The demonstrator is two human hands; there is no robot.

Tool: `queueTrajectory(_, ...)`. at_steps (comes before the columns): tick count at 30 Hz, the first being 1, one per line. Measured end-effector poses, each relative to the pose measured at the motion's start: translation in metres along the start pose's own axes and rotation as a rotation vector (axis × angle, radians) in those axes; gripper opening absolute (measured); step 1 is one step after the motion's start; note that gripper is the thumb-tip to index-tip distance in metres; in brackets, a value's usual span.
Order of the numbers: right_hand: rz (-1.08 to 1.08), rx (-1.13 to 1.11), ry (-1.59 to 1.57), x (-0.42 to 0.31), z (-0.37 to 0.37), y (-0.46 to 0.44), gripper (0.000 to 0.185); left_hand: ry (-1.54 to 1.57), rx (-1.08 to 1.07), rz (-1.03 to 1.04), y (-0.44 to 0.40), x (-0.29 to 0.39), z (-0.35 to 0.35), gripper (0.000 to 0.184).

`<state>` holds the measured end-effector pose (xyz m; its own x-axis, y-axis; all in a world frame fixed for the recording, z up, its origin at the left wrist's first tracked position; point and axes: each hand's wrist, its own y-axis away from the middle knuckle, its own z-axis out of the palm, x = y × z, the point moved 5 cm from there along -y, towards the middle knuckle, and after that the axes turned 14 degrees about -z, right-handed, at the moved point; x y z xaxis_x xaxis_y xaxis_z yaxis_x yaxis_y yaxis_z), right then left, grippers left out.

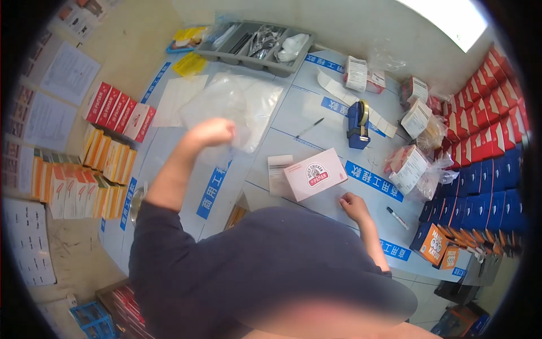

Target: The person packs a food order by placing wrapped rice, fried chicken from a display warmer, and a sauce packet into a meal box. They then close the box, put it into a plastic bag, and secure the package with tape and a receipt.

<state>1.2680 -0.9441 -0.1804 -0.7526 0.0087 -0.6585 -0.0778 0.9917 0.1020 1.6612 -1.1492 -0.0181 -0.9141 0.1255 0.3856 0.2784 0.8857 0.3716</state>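
The left hand (217, 134) is closing its fingers on a clear plastic bag (217, 101), which is hanging out above the table (299, 101) in front of a flat stack of clear bags (264, 107). The right hand (354, 207) is resting with curled fingers just beside a pink PAMAN box (316, 174); whether those fingers are pinching anything, one cannot tell. The box is lying on the table between the two hands, partly covering a printed slip (278, 169). Beyond it, a blue tape dispenser (359, 127) is standing near a pen (310, 127), while a marker (397, 218) is lying to the right hand's right.
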Motion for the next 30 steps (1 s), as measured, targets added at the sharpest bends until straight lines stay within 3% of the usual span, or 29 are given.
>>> queueTrajectory(1,0.009,-0.080,-0.190,-0.012,-0.007,0.004,0.024,0.380,0.112,0.020,0.013,0.005,-0.031,0.031)
queueTrajectory(3,-0.052,-0.065,-0.284,-0.041,-0.028,-0.003,0.024,1.012,0.359,0.145,0.053,0.030,-0.094,0.031)
queueTrajectory(5,-0.231,-0.056,-0.473,-0.091,-0.045,-0.020,0.024,1.343,0.405,0.080,0.110,0.085,-0.111,0.032)
queueTrajectory(7,-0.417,-0.137,-0.660,-0.138,-0.040,-0.043,0.026,1.104,0.397,0.481,0.122,0.126,-0.093,0.031)
queueTrajectory(8,-0.350,-0.252,-0.576,-0.158,-0.036,-0.050,0.033,1.175,0.184,0.557,0.116,0.146,-0.070,0.025)
queueTrajectory(9,-0.574,-0.201,-0.552,-0.174,-0.025,-0.060,0.043,1.387,0.033,0.663,0.128,0.184,-0.045,0.022)
queueTrajectory(10,-0.703,-0.264,-0.717,-0.199,-0.021,-0.060,0.058,1.300,-0.037,0.662,0.131,0.200,-0.028,0.023)
queueTrajectory(11,-0.772,-0.350,-0.965,-0.193,0.005,-0.068,0.046,1.438,-0.059,0.645,0.141,0.218,-0.014,0.022)
queueTrajectory(12,-0.776,-0.301,-0.964,-0.193,-0.004,-0.062,0.046,1.412,-0.096,0.667,0.151,0.224,-0.011,0.022)
queueTrajectory(15,-0.934,-0.393,-1.499,-0.225,-0.051,-0.033,0.064,1.223,0.153,0.750,0.177,0.202,-0.027,0.016)
queueTrajectory(17,-1.004,-0.447,-1.806,-0.244,-0.086,-0.010,0.076,1.449,0.019,0.905,0.196,0.198,-0.037,0.009)
queueTrajectory(18,-1.028,-0.460,-1.929,-0.251,-0.104,-0.001,0.082,1.739,-0.186,1.013,0.205,0.206,-0.041,0.007)
queueTrajectory(20,-0.654,-0.476,-1.866,-0.236,-0.063,-0.019,0.081,1.717,-0.148,0.964,0.218,0.218,-0.031,0.008)
queueTrajectory(21,-0.638,-0.466,-1.893,-0.234,-0.035,-0.026,0.081,1.726,-0.401,1.000,0.220,0.225,-0.016,0.012)
queueTrajectory(22,-0.499,-0.604,-1.859,-0.238,0.005,-0.036,0.078,1.720,-0.665,1.029,0.224,0.230,-0.003,0.016)
queueTrajectory(24,-0.380,-0.714,-1.829,-0.253,0.037,-0.042,0.075,1.767,-0.647,1.007,0.224,0.221,-0.001,0.015)
queueTrajectory(25,-0.411,-0.802,-2.044,-0.264,0.037,-0.040,0.072,1.823,-0.598,1.012,0.223,0.211,-0.005,0.013)
queueTrajectory(27,-0.561,-0.687,-2.079,-0.263,-0.010,-0.020,0.071,1.944,-0.475,1.006,0.225,0.183,-0.014,0.011)
queueTrajectory(28,-0.737,-0.560,-1.902,-0.247,-0.027,-0.026,0.072,2.005,-0.402,0.994,0.228,0.168,-0.019,0.010)
queueTrajectory(29,-0.960,-0.642,-2.066,-0.230,-0.036,-0.033,0.061,2.030,-0.364,0.982,0.231,0.157,-0.026,0.010)
queueTrajectory(30,-0.788,-0.413,-1.988,-0.212,-0.050,-0.033,0.046,2.054,-0.326,0.970,0.234,0.147,-0.033,0.010)
